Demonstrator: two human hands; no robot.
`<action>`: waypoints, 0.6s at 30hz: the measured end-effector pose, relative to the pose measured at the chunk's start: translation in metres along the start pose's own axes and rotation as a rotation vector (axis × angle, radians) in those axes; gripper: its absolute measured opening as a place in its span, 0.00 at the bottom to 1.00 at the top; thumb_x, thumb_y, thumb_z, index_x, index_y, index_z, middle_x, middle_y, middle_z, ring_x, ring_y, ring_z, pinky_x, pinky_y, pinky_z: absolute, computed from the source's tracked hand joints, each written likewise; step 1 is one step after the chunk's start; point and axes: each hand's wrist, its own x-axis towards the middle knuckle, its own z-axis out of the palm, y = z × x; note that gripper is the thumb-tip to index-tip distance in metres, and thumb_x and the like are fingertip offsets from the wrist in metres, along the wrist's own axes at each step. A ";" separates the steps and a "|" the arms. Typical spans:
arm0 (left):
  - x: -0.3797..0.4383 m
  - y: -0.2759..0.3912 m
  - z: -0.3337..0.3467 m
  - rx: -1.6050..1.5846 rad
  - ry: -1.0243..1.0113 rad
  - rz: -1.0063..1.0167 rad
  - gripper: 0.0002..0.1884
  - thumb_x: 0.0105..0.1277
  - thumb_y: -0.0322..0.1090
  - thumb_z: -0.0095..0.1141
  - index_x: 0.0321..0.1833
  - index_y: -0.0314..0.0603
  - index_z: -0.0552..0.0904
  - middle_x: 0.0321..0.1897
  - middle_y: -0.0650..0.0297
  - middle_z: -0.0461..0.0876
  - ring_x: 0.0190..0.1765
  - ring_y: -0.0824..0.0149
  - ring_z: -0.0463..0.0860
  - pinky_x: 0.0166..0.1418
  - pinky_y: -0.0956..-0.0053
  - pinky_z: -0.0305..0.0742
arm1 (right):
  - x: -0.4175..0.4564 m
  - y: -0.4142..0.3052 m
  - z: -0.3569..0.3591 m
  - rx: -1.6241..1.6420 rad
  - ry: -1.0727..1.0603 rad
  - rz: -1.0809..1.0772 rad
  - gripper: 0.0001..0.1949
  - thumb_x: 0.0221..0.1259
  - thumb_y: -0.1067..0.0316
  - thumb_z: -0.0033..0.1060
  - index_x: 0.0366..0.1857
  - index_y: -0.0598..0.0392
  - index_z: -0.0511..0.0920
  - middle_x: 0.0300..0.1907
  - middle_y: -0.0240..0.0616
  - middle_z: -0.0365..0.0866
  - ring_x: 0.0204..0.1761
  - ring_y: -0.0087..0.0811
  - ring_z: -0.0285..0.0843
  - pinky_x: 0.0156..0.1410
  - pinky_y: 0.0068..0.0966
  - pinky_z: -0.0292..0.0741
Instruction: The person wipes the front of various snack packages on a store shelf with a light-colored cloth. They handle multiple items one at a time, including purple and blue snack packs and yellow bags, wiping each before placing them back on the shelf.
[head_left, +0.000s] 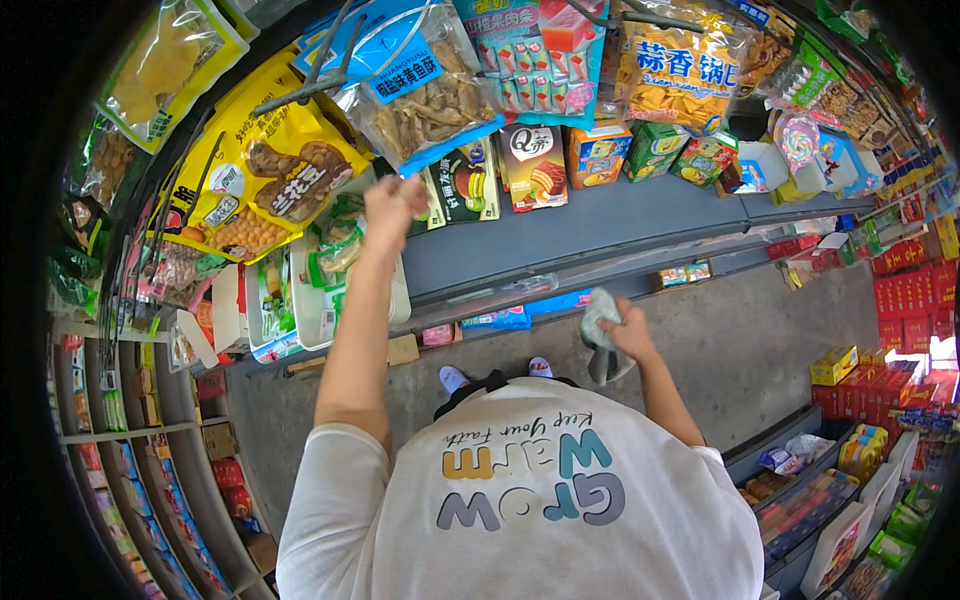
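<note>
My left hand (394, 208) is raised at the shelf front with its fingers curled. It meets the lower corner of a clear and blue bag of dried fish snacks (431, 97); whether the fingers pinch that corner is not plain. Just behind the hand stand dark snack boxes (465, 184), and a white plastic bin (401, 289) of green-and-clear packets sits below the forearm. Lower on the right, my right hand (632, 330) grips a crumpled grey-green cloth (602, 315), part of which hangs down over the floor.
A yellow snack bag (262, 165) and other bags hang from metal hooks (307, 90) above the grey shelf (570, 232). A brown cake box (535, 166) and small cartons (598, 154) line its back. Stocked shelves (127, 433) rise at left; red boxes (862, 390) are stacked at right.
</note>
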 end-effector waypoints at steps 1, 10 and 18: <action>-0.022 -0.007 0.003 0.042 -0.058 -0.079 0.11 0.62 0.35 0.53 0.34 0.31 0.78 0.25 0.59 0.80 0.25 0.72 0.76 0.29 0.77 0.71 | 0.006 -0.034 -0.012 -0.006 0.020 -0.037 0.15 0.45 0.72 0.63 0.40 0.62 0.75 0.38 0.42 0.80 0.40 0.32 0.76 0.47 0.28 0.71; -0.134 -0.130 0.004 -0.101 -0.270 -0.466 0.08 0.62 0.32 0.54 0.32 0.32 0.77 0.23 0.61 0.79 0.26 0.72 0.78 0.30 0.79 0.74 | 0.147 -0.049 -0.117 -0.748 0.507 -0.232 0.35 0.50 0.58 0.61 0.58 0.69 0.59 0.42 0.58 0.76 0.44 0.56 0.72 0.53 0.41 0.66; -0.189 -0.167 -0.030 0.052 -0.226 -0.496 0.09 0.63 0.32 0.53 0.38 0.30 0.77 0.28 0.60 0.80 0.30 0.70 0.79 0.32 0.77 0.74 | 0.090 -0.028 0.058 -1.109 0.078 -0.685 0.41 0.41 0.68 0.61 0.63 0.69 0.51 0.49 0.80 0.61 0.56 0.72 0.56 0.66 0.51 0.53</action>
